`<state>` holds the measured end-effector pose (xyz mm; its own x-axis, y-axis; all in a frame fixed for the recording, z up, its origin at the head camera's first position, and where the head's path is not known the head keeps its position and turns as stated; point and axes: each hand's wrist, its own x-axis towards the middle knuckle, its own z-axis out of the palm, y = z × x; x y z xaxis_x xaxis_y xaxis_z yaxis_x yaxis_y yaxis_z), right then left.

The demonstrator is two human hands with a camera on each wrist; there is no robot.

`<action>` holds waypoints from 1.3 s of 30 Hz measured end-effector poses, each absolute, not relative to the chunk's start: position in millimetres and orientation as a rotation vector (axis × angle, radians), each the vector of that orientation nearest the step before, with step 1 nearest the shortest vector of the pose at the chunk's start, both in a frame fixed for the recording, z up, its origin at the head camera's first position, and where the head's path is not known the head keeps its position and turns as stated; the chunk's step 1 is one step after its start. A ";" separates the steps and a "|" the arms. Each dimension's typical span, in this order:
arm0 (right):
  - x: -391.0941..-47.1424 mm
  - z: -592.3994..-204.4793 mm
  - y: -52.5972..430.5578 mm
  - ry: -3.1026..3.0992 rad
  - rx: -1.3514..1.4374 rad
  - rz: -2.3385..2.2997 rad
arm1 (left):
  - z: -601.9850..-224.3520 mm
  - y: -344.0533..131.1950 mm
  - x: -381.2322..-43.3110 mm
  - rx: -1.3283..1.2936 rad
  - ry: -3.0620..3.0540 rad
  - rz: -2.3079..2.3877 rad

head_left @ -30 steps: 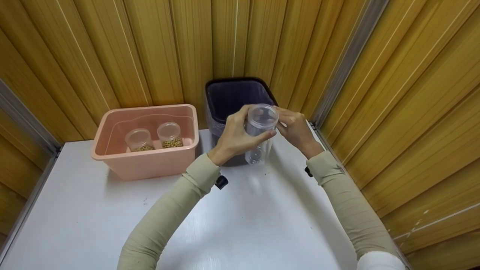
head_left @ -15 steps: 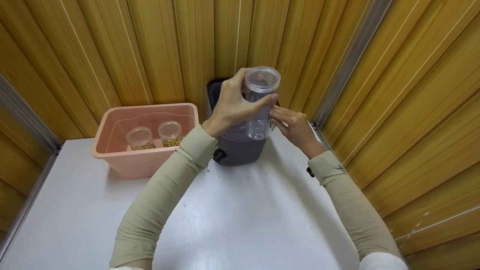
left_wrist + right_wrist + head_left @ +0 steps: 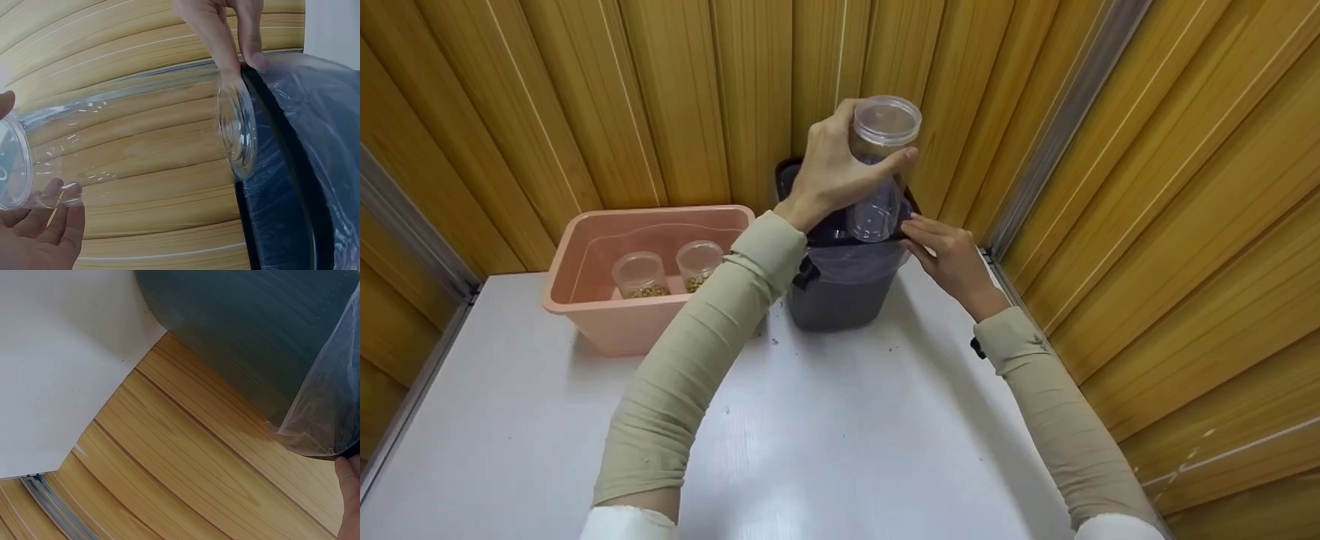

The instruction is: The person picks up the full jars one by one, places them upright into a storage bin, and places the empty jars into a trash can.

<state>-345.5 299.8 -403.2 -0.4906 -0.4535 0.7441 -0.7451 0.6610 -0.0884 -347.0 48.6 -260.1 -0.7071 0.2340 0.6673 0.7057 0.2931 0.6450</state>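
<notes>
My left hand (image 3: 836,169) grips a tall clear plastic jar (image 3: 876,217) near its top, thumb and fingers around its sides. The jar is see-through, with no contents showing. It hangs over the dark trash bin (image 3: 840,300), its base overlapping the bin's mouth in the head view. In the left wrist view, the base of the jar (image 3: 129,140) is right beside the black rim. With my right hand (image 3: 952,259) I pinch the bin's rim at its right side, over the clear bag (image 3: 855,262) that lines it. The right wrist view shows only the thumb side of this hand (image 3: 350,495).
A pink tub (image 3: 637,322) stands left of the bin and holds two short clear jars (image 3: 639,271) with yellowish beans at the bottom. My left forearm partly covers its right end. Wood-patterned walls (image 3: 675,112) close off the white table (image 3: 780,450) behind and to the right.
My left hand has lifted the jar up and away from me, from in front of the bin to over its mouth. The right hand has dropped slightly and now pinches the rim.
</notes>
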 end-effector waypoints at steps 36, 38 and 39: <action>-346.1 -404.5 295.0 -2.165 0.933 0.536 | -353.2 61.2 -391.7 -0.626 -2.287 -1.436; -346.9 -404.4 294.0 -2.162 0.939 0.536 | -354.8 59.4 -392.0 -0.606 -2.296 -1.437; -347.1 -404.3 294.2 -2.160 0.940 0.537 | -355.1 59.4 -392.0 -0.601 -2.301 -1.436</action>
<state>-347.1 294.2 -404.3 -0.4838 -0.4603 0.7443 -0.7554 0.6492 -0.0895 -392.0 59.4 -355.1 -0.8440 0.1628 0.5111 0.5307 0.3925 0.7512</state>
